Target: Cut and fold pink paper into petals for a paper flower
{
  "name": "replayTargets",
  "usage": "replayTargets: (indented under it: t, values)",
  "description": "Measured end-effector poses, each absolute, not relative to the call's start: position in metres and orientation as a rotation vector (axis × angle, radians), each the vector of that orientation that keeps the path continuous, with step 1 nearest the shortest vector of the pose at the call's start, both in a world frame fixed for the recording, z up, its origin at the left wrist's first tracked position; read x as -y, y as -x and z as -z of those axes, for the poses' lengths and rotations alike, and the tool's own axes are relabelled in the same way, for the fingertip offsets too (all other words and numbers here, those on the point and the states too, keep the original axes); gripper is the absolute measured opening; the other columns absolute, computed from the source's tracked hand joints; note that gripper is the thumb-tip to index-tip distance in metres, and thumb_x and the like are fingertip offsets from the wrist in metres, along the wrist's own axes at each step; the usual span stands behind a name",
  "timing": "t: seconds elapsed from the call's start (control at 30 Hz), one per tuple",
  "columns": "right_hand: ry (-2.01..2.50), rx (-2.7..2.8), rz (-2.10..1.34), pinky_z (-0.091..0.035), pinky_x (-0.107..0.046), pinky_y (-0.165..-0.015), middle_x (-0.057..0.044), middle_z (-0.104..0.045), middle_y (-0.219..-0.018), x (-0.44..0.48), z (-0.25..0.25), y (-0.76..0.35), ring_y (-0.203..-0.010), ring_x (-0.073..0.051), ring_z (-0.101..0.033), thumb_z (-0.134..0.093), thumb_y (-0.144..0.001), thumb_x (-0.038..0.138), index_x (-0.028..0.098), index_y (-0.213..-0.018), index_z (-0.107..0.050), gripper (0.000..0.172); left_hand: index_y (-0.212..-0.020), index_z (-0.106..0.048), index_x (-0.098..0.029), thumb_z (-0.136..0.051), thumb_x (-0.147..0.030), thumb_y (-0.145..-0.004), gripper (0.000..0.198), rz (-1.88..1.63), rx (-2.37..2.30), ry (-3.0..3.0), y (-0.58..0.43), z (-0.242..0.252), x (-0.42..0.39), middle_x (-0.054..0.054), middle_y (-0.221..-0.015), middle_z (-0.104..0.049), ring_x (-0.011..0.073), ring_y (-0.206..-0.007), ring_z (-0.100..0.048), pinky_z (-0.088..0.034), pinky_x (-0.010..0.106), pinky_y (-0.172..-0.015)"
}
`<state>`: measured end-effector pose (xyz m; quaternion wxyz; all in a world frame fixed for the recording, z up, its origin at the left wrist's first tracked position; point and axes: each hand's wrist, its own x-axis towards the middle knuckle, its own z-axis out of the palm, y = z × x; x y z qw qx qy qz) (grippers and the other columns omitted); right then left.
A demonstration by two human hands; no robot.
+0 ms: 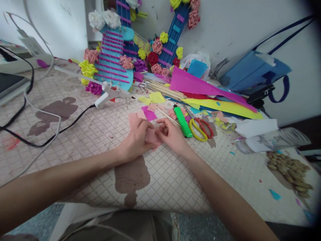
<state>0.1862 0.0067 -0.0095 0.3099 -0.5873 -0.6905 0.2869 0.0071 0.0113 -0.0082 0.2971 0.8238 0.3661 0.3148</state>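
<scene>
My left hand [137, 138] and my right hand [172, 135] meet over the patterned tablecloth [160, 180], fingers curled round a small pink foam piece [151, 136] held between them. Another pink piece [132, 118] lies just behind my left hand, next to a magenta scrap [149, 114]. A green marker-like tube [183, 122] and scissors with yellow and red handles [200, 129] lie just right of my right hand.
A white glue gun [110, 93] with a black cord [62, 129] rests behind. Foam guitars with paper flowers [117, 57] lean on the wall beside wooden sticks [165, 90] and coloured foam sheets [200, 87]. Seeds [288, 170] and a clear plastic wrapper [273, 139] lie at right.
</scene>
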Motion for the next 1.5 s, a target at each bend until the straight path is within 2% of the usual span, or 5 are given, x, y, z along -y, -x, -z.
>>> replayTargets:
  t: [0.27,0.47,0.8,1.0,1.5]
  values:
    - [1.358,1.640,-0.982,-0.042,-0.027,-0.060,0.001,-0.054,-0.075,0.000,-0.003,-0.191,-0.067,-0.013,-0.051,-0.058,-0.078,0.025,0.020,-0.076,-0.052,0.008,-0.129,-0.035,-0.018,-0.072,-0.019,-0.069,0.070,-0.906,-0.962,-2.097,-0.004,0.011,-0.011,0.012,-0.111,-0.057,0.0213,-0.095,-0.058,-0.052,0.036,-0.078]
    - [1.180,1.382,-1.183,-0.041,-0.025,-0.062,0.002,-0.051,-0.073,0.006,0.001,-0.192,-0.066,-0.011,-0.049,-0.063,-0.079,0.032,0.020,-0.078,-0.053,0.016,-0.072,-0.056,-0.014,-0.060,-0.027,-0.078,0.015,-0.713,-0.934,-1.774,0.001,0.000,-0.016,-0.002,-0.064,-0.053,0.0095,-0.058,-0.050,-0.041,0.021,-0.051]
    - [1.037,1.502,-1.385,-0.044,-0.028,-0.064,0.001,-0.061,-0.084,0.022,-0.011,-0.199,-0.074,-0.014,-0.057,-0.058,-0.086,0.033,0.030,-0.117,-0.049,0.033,-0.082,-0.054,-0.013,-0.065,-0.035,-0.078,0.025,-0.382,-0.804,-1.382,0.012,-0.010,-0.032,-0.001,-0.069,-0.061,0.0107,-0.055,-0.063,-0.046,0.019,-0.047]
    - [1.215,1.689,-1.254,-0.045,-0.029,-0.072,-0.003,-0.066,-0.089,0.022,-0.013,-0.201,-0.082,-0.015,-0.059,-0.053,-0.089,0.029,0.021,-0.092,-0.066,0.016,-0.096,-0.059,-0.013,-0.062,-0.036,-0.081,0.028,-0.370,-0.803,-1.516,0.016,-0.008,-0.039,0.000,-0.071,-0.062,0.0104,-0.058,-0.060,-0.046,0.018,-0.049]
    - [1.203,1.591,-1.308,-0.037,-0.024,-0.056,0.003,-0.052,-0.075,0.023,-0.003,-0.202,-0.064,-0.010,-0.048,-0.054,-0.083,0.019,0.021,-0.086,-0.055,0.004,-0.102,-0.056,-0.015,-0.067,-0.031,-0.076,0.032,-0.363,-0.735,-1.459,0.020,-0.011,-0.045,-0.001,-0.072,-0.063,0.0117,-0.064,-0.061,-0.048,0.021,-0.055]
